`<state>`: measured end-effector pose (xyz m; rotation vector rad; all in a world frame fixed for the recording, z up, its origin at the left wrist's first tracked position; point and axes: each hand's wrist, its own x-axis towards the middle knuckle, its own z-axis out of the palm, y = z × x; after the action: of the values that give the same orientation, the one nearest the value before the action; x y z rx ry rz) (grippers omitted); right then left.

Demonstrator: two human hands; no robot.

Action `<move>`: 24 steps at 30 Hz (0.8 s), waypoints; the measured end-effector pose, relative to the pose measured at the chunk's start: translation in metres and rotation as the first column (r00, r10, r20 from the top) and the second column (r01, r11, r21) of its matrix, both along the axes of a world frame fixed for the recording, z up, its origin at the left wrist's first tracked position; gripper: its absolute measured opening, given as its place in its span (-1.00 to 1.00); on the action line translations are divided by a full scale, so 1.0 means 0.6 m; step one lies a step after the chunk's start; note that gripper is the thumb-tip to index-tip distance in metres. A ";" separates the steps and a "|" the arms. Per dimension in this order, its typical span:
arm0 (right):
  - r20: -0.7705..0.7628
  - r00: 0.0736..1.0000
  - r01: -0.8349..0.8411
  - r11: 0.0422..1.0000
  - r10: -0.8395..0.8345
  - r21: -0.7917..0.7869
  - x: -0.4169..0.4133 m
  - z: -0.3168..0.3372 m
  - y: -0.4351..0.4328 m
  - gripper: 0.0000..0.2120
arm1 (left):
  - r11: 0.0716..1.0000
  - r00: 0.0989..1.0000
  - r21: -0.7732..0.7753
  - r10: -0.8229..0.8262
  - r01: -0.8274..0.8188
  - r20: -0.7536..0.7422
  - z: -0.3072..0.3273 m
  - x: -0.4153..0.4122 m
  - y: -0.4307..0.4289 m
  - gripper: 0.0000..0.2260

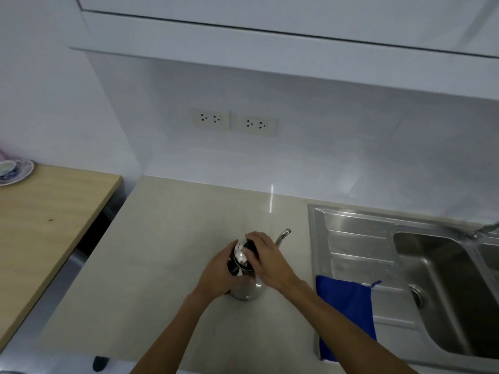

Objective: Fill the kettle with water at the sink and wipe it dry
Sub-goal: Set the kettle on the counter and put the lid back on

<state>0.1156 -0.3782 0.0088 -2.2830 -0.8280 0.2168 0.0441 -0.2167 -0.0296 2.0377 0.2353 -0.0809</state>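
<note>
A small steel kettle (247,290) stands on the beige counter (167,238), its thin spout (283,235) pointing up and to the right. My left hand (218,271) wraps the kettle's black handle on the left side. My right hand (266,256) is closed on the lid (241,256), which sits tilted on top with its black knob under my fingers. A blue cloth (347,306) lies on the sink's drainboard, right of the kettle. The steel sink basin (442,287) is further right, with the tap (486,229) at the frame's edge.
A wooden table (46,220) stands at the left with a patterned saucer and cup (14,171) on its far corner. Two double wall sockets (233,121) sit on the white backsplash. A white cabinet hangs overhead. A dark object (100,363) lies at the counter's front edge.
</note>
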 end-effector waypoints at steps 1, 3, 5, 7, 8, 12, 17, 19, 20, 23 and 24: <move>-0.001 1.000 -0.004 1.000 0.004 -0.005 0.001 0.000 0.001 -0.59 | 1.000 1.000 0.003 -0.002 0.002 0.004 0.005 0.000 -0.002 -0.29; -0.001 1.000 -0.015 1.000 0.015 -0.012 0.003 -0.002 0.002 -0.59 | 1.000 0.999 0.013 0.005 -0.006 0.033 0.007 0.001 -0.005 -0.34; -0.008 1.000 -0.020 1.000 0.019 -0.021 0.002 -0.007 0.003 -0.58 | 1.000 0.999 0.011 0.008 -0.009 0.041 0.009 -0.001 -0.006 -0.33; -0.014 1.000 -0.023 0.999 0.023 -0.034 -0.002 -0.012 0.002 -0.56 | 1.000 0.999 -0.005 0.023 -0.023 0.031 0.006 -0.003 -0.006 -0.32; -0.020 1.000 -0.022 0.999 0.022 -0.039 -0.003 -0.014 0.002 -0.55 | 0.999 0.999 -0.010 0.032 -0.032 0.026 0.006 -0.004 -0.007 -0.30; -0.040 0.999 -0.014 0.999 0.013 -0.038 -0.004 -0.019 -0.002 -0.56 | 0.998 0.998 -0.009 0.057 -0.057 -0.010 0.010 -0.004 -0.009 -0.18; -0.030 1.000 -0.007 1.000 0.006 -0.014 -0.005 -0.021 -0.002 -0.58 | 0.998 0.998 0.020 0.062 -0.062 -0.025 0.009 -0.004 -0.008 -0.24; -0.024 1.000 -0.007 1.000 0.007 0.002 -0.004 -0.024 0.001 -0.60 | 0.998 0.998 0.034 0.059 -0.058 -0.016 0.013 -0.004 -0.008 -0.23; -0.022 1.000 -0.008 1.000 0.008 0.011 -0.003 -0.025 0.001 -0.61 | 0.998 0.998 0.038 0.058 -0.058 -0.012 0.017 -0.004 -0.009 -0.23; -0.006 1.000 -0.010 0.999 0.010 0.031 0.000 -0.030 0.004 -0.63 | 0.997 0.998 0.038 0.063 -0.062 -0.011 0.020 -0.005 -0.010 -0.24; 0.001 1.000 -0.008 0.999 0.008 0.038 -0.001 -0.032 0.004 -0.64 | 0.997 0.998 0.039 0.064 -0.063 -0.013 0.022 -0.005 -0.010 -0.24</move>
<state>0.1152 -0.3758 -0.0103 -2.2447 -0.8352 0.2016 0.0413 -0.2229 -0.0166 2.0665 0.3125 -0.0513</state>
